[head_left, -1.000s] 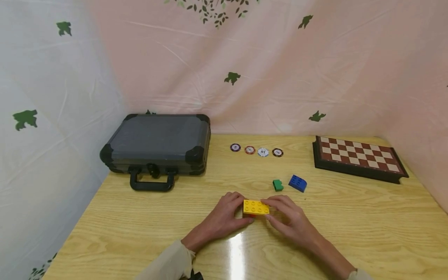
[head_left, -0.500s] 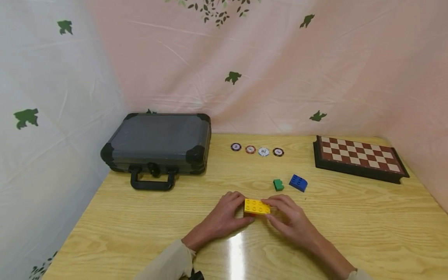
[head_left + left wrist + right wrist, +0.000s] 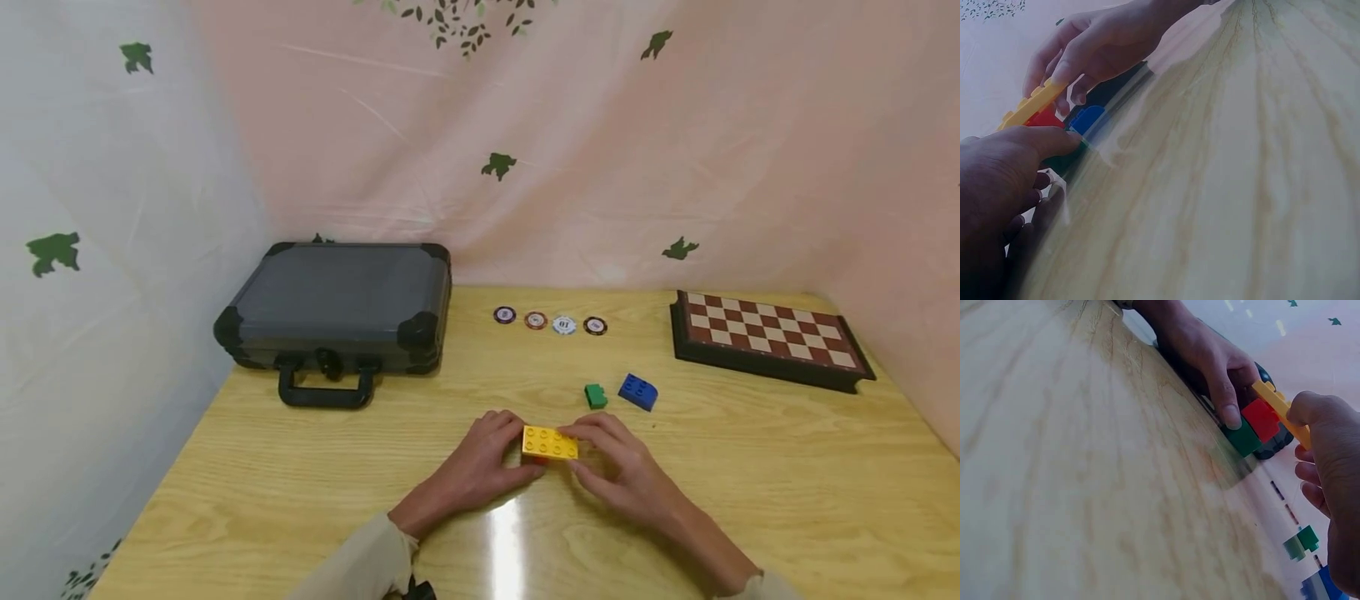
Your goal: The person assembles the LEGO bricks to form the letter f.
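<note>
A flat yellow toy building brick (image 3: 550,442) tops a small stack in the head view. Below it, the right wrist view shows a red brick (image 3: 1261,419) on a green brick (image 3: 1243,437) that stands on the table. My left hand (image 3: 480,462) grips the lower bricks from the left, its thumb against the green one. With thumb and fingers, my right hand (image 3: 622,467) pinches the yellow brick's right end, which juts out past the red one. Whether yellow and red are fully pressed together I cannot tell.
Beyond the right hand lie a small green brick (image 3: 596,397) and a blue brick (image 3: 638,392). Several poker chips (image 3: 564,325) form a row farther back. A grey case (image 3: 341,296) stands at the back left, a folded chessboard (image 3: 768,333) at the back right.
</note>
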### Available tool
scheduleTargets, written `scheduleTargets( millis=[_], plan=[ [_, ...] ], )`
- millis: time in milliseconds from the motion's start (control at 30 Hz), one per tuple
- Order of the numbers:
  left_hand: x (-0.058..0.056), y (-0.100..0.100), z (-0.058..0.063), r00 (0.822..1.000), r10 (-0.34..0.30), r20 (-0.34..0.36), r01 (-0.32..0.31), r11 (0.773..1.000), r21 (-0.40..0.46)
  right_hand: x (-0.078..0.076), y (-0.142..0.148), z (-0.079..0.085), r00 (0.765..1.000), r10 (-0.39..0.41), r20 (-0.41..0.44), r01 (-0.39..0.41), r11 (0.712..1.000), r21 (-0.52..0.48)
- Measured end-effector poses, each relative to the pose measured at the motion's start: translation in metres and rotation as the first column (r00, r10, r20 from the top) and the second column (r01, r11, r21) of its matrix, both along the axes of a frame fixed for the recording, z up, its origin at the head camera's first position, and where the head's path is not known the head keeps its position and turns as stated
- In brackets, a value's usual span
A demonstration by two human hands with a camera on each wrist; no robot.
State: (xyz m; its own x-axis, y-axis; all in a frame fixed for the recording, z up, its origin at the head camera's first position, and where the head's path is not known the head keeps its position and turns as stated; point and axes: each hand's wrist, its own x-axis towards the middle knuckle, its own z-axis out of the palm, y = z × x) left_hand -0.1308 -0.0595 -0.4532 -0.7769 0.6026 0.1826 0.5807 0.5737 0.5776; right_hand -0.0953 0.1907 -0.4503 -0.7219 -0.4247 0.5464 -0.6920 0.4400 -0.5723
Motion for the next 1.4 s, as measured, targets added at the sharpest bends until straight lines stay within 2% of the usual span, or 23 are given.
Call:
scheduleTargets(
  millis=[500, 867, 1400],
  plan=[
    [-0.0009, -0.0003, -0.0014, 1.0, 0.001, 0.007, -0.001, 1.0, 0.0, -0.0029, -0.0013, 0.0027, 0.999, -0.005, -0.054, 0.008, 0.999, 0.051],
    [-0.0015, 0.0, -0.002, 1.0, 0.0, -0.002, 0.0, 1.0, -0.003, -0.0018, -0.0008, 0.0038, 1.0, -0.024, -0.018, 0.026, 0.997, 0.074],
    [-0.0013, 0.0003, -0.0021, 1.0, -0.002, -0.004, 0.002, 1.0, 0.012, -0.0071, 0.0015, 0.0053, 0.997, 0.03, -0.078, -0.022, 0.995, 0.092]
  ],
)
